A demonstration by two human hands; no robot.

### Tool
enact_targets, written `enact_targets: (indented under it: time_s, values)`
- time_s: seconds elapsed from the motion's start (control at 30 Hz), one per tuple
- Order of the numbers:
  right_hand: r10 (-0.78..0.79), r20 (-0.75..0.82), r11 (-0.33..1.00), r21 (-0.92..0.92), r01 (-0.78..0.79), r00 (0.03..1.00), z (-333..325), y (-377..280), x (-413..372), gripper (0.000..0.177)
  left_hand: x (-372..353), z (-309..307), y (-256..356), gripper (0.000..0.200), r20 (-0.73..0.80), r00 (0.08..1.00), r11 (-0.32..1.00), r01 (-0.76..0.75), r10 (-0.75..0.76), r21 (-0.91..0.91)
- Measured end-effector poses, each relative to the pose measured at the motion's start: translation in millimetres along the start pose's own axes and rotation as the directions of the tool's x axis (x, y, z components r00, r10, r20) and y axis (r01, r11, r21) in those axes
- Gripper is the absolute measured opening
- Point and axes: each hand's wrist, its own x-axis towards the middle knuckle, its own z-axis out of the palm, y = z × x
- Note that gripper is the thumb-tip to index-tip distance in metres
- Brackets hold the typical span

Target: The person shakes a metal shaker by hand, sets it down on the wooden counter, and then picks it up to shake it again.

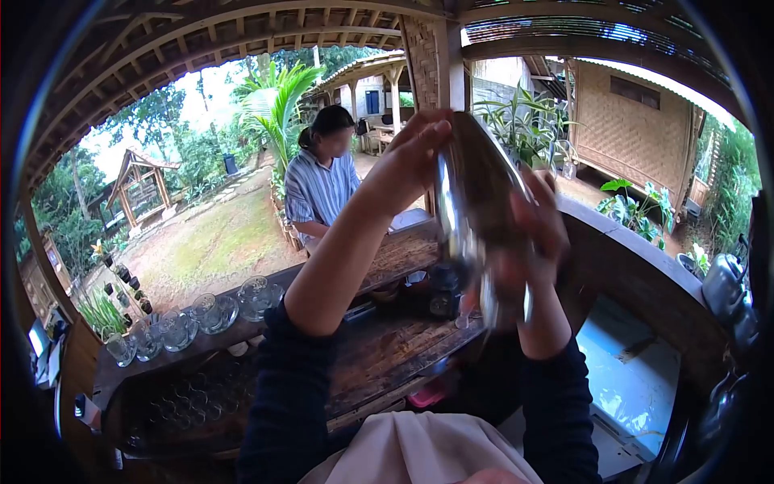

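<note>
A shiny metal cocktail shaker (482, 181) is raised in front of me, tilted and smeared by motion. My left hand (418, 149) grips its upper end, with the fingers laid over the far side. My right hand (538, 222) is wrapped round the other side, lower down, and its fingers are blurred. The shaker's lower end hangs above the dark wooden counter (363, 367). Anything inside the shaker is hidden.
Clear glass mugs (214, 313) stand in a row along the counter's left ledge. Across the counter is a person (322, 181) in a striped shirt. Metal kettles (726, 286) sit on the right ledge, above a pale blue-white lid (633, 379).
</note>
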Motion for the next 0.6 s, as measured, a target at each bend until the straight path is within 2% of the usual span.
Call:
enact_targets:
  time_s: [0.03,0.07,0.1,0.13,0.17,0.2,0.23,0.27,0.3,0.33,0.37,0.4,0.43,0.47,0.5,0.53,0.57,0.6]
  values:
    - [0.145,-0.058,0.985,0.104,-0.138,0.988,13.2,34.2,-21.2,0.053,10.0,-43.0,-19.0,0.03,-0.019,0.994,0.988,0.107,-0.11,-0.114]
    - [0.314,-0.058,0.948,0.067,-0.31,0.948,19.7,37.9,-10.4,0.052,9.2,-39.4,-16.5,0.031,-0.027,0.975,0.951,0.21,-0.221,-0.229]
    - [0.697,0.051,0.698,0.178,-0.693,0.715,19.8,36.4,-7.0,0.057,4.4,-34.1,-20.6,0.031,-0.36,0.873,0.944,0.297,-0.329,-0.142]
    - [0.865,0.254,0.348,0.319,-0.881,0.434,12.8,31.5,3.1,0.055,6.2,-35.9,-28.2,0.033,-0.463,0.814,0.936,0.288,-0.351,-0.203]
    - [0.763,0.23,0.578,0.173,-0.797,0.603,6.9,26.7,5.5,0.056,6.5,-53.4,-40.8,0.033,-0.385,0.891,0.971,0.213,-0.24,-0.112]
    - [0.621,0.239,0.766,0.021,-0.643,0.747,2.1,22.3,8.4,0.057,7.6,-72.0,-51.7,0.033,-0.29,0.949,0.992,0.122,-0.125,-0.028]
    - [0.457,0.167,0.882,0.045,-0.469,0.874,-0.9,5.3,21.8,0.052,-2.2,-38.7,-30.5,0.033,-0.188,0.982,0.994,0.023,-0.002,0.105]
    - [0.273,0.09,0.959,0.053,-0.278,0.958,0.6,-9.8,30.5,0.047,-12.7,1.1,-5.2,0.034,-0.227,0.966,0.952,0.055,-0.128,-0.302]
    - [0.282,0.092,0.956,0.054,-0.287,0.955,6.0,-9.7,28.1,0.047,-24.2,17.1,6.5,0.035,-0.081,0.994,0.988,-0.088,0.078,-0.128]
    - [0.124,0.011,0.99,0.062,-0.125,0.992,11.8,-7.5,26.7,0.043,-30.7,25.7,14.4,0.036,0.103,0.96,0.964,-0.264,0.26,0.025]
    - [-0.041,-0.073,0.997,0.057,0.045,0.996,17.3,-4.5,25.6,0.039,-29.4,34.3,16.9,0.036,0.103,0.959,0.964,-0.266,0.263,0.026]
    - [-0.208,-0.156,0.976,0.035,0.216,0.966,22.4,-1.6,24.4,0.036,-26.0,43.6,16.7,0.04,0.234,0.866,0.86,-0.484,0.443,0.161]
    - [-0.367,-0.233,0.926,-0.002,0.377,0.901,26.5,0.1,22.3,0.032,-24.6,48.3,16.8,0.043,0.384,0.726,0.689,-0.678,0.571,0.256]
    - [-0.515,-0.301,0.849,-0.048,0.526,0.803,29.3,0.8,19.5,0.03,-23.0,37.9,12.9,0.046,0.192,0.922,0.93,-0.357,0.336,0.088]
    - [0.182,0.192,0.981,0.032,-0.191,0.964,-17.6,-7.4,-12.9,0.042,-10.1,20.4,6.9,0.044,0.091,0.968,0.968,-0.24,0.233,0.072]
    - [-0.032,0.009,0.999,-0.034,0.033,0.999,1.7,27.6,-8.5,0.053,6.4,0.4,-0.1,0.041,-0.008,0.993,0.992,-0.12,0.12,0.045]
    - [0.113,-0.271,0.979,0.193,-0.061,0.956,33.5,53.9,-20.8,0.055,17.7,-21.5,-9.0,0.036,-0.125,0.989,0.996,0.075,-0.079,-0.04]
    - [0.363,-0.008,0.931,-0.032,-0.363,0.932,17.7,47.2,-0.9,0.058,23.9,-39.6,-19.0,0.032,-0.223,0.933,0.955,0.255,-0.284,-0.151]
